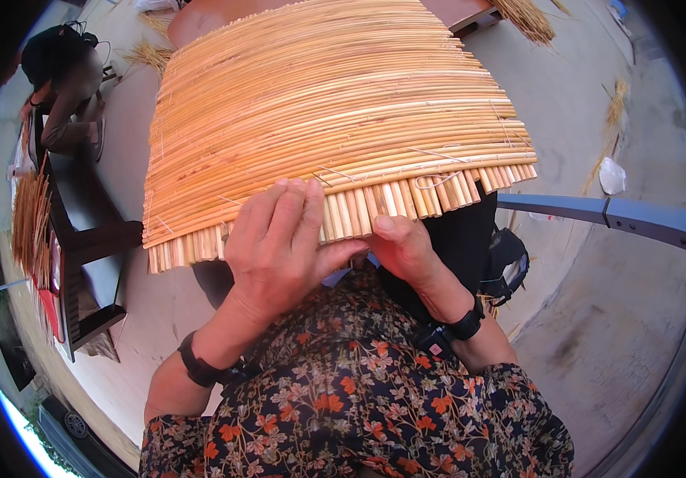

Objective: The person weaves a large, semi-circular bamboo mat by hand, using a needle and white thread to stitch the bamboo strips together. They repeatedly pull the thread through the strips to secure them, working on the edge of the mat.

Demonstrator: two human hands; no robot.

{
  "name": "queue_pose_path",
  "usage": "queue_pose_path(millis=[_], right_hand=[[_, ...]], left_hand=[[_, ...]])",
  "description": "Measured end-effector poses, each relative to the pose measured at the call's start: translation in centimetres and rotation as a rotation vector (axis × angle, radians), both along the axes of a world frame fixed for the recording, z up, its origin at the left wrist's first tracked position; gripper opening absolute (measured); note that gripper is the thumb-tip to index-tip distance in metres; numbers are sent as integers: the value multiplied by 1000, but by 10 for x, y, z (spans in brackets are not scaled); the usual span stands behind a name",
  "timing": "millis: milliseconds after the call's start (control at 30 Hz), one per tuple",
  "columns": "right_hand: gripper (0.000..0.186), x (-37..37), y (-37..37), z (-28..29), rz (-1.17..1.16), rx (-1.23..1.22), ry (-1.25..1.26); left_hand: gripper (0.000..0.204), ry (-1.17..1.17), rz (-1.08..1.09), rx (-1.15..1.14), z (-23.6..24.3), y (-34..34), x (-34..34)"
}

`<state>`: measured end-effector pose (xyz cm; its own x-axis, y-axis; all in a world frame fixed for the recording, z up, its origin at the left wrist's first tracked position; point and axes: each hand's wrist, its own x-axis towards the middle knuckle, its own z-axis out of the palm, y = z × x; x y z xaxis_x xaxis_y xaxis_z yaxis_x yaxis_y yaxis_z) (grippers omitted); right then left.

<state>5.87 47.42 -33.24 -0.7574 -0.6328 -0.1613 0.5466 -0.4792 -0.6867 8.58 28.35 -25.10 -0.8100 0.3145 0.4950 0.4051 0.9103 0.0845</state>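
A wide mat of straw-coloured reed stalks (319,103) is in front of me, its long stalks running left to right. Short cut stalks (390,197) are lined up crosswise along its near edge, bound with thin thread. My left hand (275,243) grips this edge near the middle, fingers flat together on top, thumb pointing right along the underside. Just to its right, my right hand (408,248) pinches the edge with the thumb on the stalk ends; its other fingers are hidden beneath. A loose loop of pale thread (436,182) lies near the edge's right part.
A reddish-brown table (223,17) is under the mat's far side. At left stand a dark wooden bench (92,231), a reed bundle (31,223) and a bending person (64,80). A blue-grey bar (590,209) crosses at right, near a white plastic bag (612,176).
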Motion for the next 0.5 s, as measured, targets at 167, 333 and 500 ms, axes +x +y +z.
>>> queue_pose_path(millis=[167,333,500], right_hand=[[60,4,0,5,-71,194,-104],[57,43,44,84,12,1011,604],[41,36,51,135,-245,1133,1250]], left_hand=[[49,-145,9,171,10,1,-6],[18,-494,138,591,11,-24,-21],[13,-757,35,813,10,-31,-48]])
